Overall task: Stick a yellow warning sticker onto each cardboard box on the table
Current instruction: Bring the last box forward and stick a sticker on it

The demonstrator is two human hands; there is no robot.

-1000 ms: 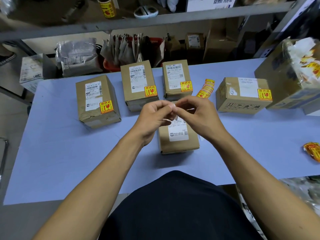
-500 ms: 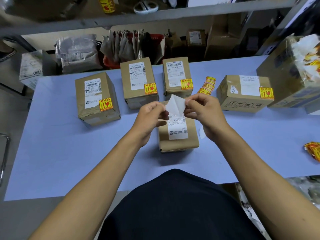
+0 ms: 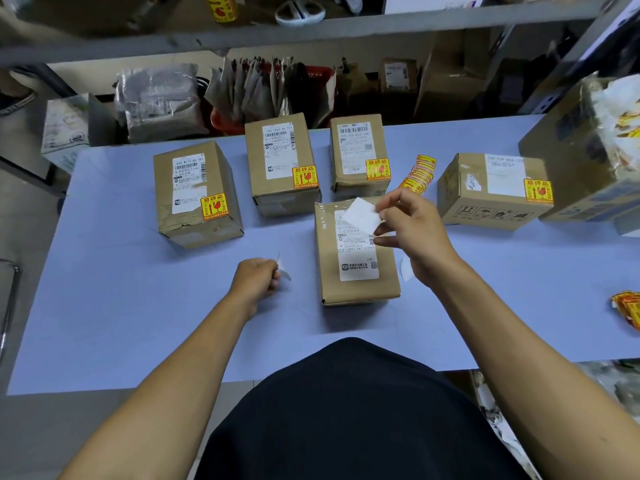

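Several cardboard boxes stand on the blue table (image 3: 138, 323). The nearest box (image 3: 356, 265) in the middle shows a white shipping label and no yellow sticker. My right hand (image 3: 412, 233) pinches a sticker (image 3: 363, 213) above that box's far end, its white underside towards me. To the left of the box my left hand (image 3: 258, 278) holds a thin strip of backing paper (image 3: 284, 271) just over the table. Yellow warning stickers show on the left box (image 3: 194, 195), on two back boxes (image 3: 280, 164) (image 3: 358, 157) and on the right box (image 3: 491, 188).
A strip of yellow stickers (image 3: 417, 173) lies between the back and right boxes, and more stickers (image 3: 628, 311) lie at the right table edge. A large open carton (image 3: 588, 154) stands at far right. Shelving with parcels runs behind the table. A white scrap (image 3: 406, 268) lies beside the near box.
My hands have pulled apart: the left dropped down and left with the peeled backing, and the right carried the sticker to the right over the near box.
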